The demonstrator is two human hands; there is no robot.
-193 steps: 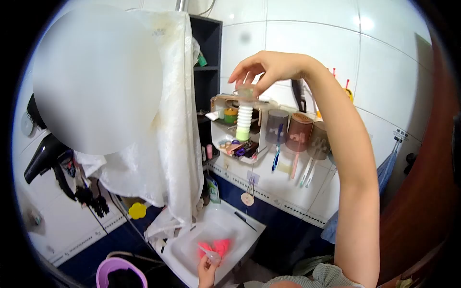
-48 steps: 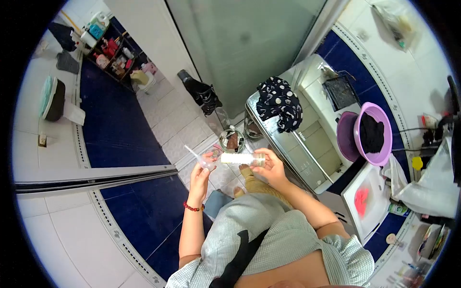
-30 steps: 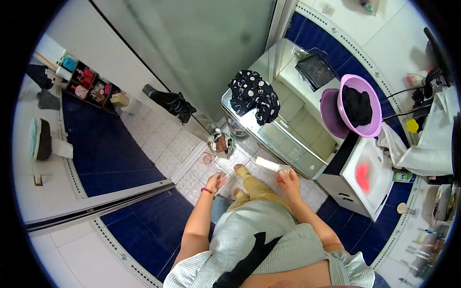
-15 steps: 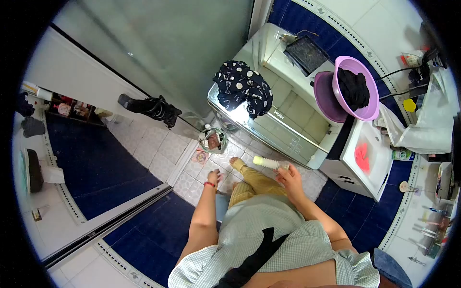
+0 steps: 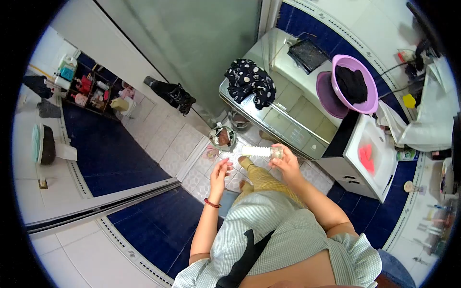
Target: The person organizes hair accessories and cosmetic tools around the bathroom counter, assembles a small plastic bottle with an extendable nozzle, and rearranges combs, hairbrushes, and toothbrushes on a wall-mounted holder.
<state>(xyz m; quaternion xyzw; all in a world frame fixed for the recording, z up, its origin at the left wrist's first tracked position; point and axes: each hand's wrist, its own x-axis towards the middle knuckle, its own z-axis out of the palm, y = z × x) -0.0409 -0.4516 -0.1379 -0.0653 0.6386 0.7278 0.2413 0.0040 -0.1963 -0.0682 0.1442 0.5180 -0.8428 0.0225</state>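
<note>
Grasping the white ribbed tube (image 5: pixel 258 151) by its clear end, the right hand (image 5: pixel 288 164) holds it above the tiled floor (image 5: pixel 198 181). The left hand (image 5: pixel 220 174) is free — loosely curled, near the tube.

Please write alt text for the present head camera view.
A person's right hand holds a white ribbed tube by its clear end; the left hand is apart from it. At right, a white sink holds something pink.
</note>
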